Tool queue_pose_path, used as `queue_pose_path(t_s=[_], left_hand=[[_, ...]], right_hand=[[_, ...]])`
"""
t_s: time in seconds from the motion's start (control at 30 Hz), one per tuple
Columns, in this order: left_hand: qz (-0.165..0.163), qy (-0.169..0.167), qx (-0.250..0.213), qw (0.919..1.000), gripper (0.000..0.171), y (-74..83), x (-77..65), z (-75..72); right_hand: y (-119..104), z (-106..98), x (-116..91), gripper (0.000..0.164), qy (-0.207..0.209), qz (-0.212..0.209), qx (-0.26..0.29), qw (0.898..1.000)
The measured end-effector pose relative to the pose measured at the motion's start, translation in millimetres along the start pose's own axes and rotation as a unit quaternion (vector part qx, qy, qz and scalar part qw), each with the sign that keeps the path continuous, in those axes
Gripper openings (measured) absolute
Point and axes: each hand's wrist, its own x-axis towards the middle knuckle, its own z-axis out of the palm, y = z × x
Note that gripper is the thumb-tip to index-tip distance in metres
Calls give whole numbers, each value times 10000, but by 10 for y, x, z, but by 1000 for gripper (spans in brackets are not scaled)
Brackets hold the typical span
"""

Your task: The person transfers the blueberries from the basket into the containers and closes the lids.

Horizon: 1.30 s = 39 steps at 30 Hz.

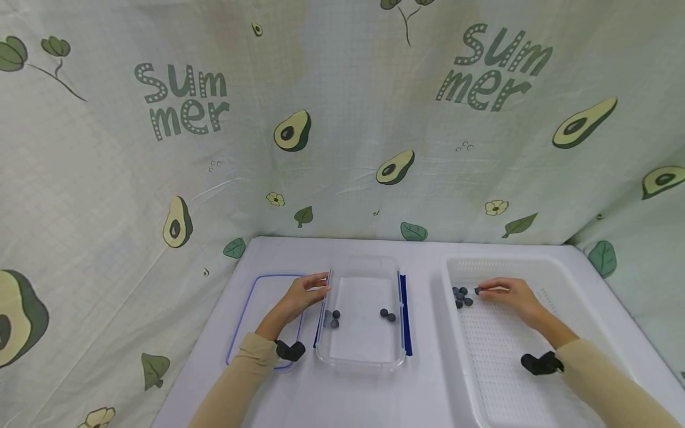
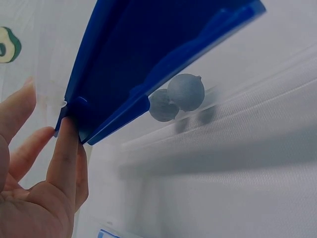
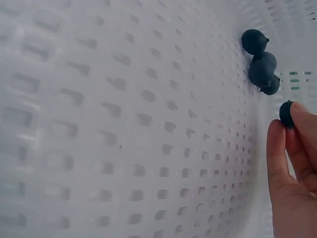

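Observation:
In the head view my left hand (image 1: 301, 297) touches the left wall of a clear plastic container (image 1: 364, 361), its fingers fairly straight. The left wrist view shows those fingers (image 2: 63, 163) against the container's blue locking flap (image 2: 129, 54). Dark blueberries lie in the container: a small group (image 1: 335, 319) at the left and a pair (image 1: 387, 315) at the right. Over the white perforated basket (image 1: 497, 356), my right hand (image 1: 508, 295) pinches one blueberry (image 3: 286, 114) between thumb and fingertips. Several more blueberries (image 3: 260, 64) are bunched by the basket's left wall.
A clear lid (image 1: 251, 321) with a blue rim lies left of the container, partly under my left forearm. Another blue flap (image 1: 406, 315) hangs along the container's right side. Behind the white table (image 1: 342, 401) hangs a curtain (image 1: 342, 119) printed with avocados.

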Motion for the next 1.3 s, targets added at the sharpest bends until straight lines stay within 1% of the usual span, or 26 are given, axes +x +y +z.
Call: queue_pose_path(t_s=[0.2, 0.33, 0.5, 0.67, 0.87, 1.0, 1.07, 1.17, 1.23, 1.3], left_hand=[[-55, 38, 21, 10000, 53, 1, 4, 4], [-41, -5, 40, 10000, 54, -4, 8, -2], [-8, -8, 10, 10000, 53, -3, 15, -8], [-41, -14, 15, 10000, 55, -10, 24, -12], [-53, -38, -11, 10000, 56, -17, 24, -10], [-47, -12, 1, 10000, 55, -11, 20, 1], [-41, -8, 19, 10000, 55, -7, 12, 7], [-65, 24, 17, 10000, 55, -4, 7, 11], [-86, 59, 24, 9999, 55, -2, 6, 12], [-94, 76, 21, 9999, 55, 1, 6, 12]], right_hand=[[-46, -33, -19, 41, 61, 55, 25, 10000], [-109, -70, -38, 43, 89, 126, -45, 9999], [-227, -107, -66, 44, 73, 163, -240, 9996], [-349, -125, -104, 47, 108, 190, -301, 9993], [-507, -135, -171, 52, 221, 272, -238, 9991], [-608, -129, -228, 51, 295, 327, -250, 9987], [-657, -119, -263, 50, 293, 329, -167, 9989], [-734, -90, -314, 46, 278, 280, 95, 9992], [-786, -69, -342, 42, 263, 216, 369, 9987], [-842, -40, -366, 36, 225, 167, 789, 9965]])
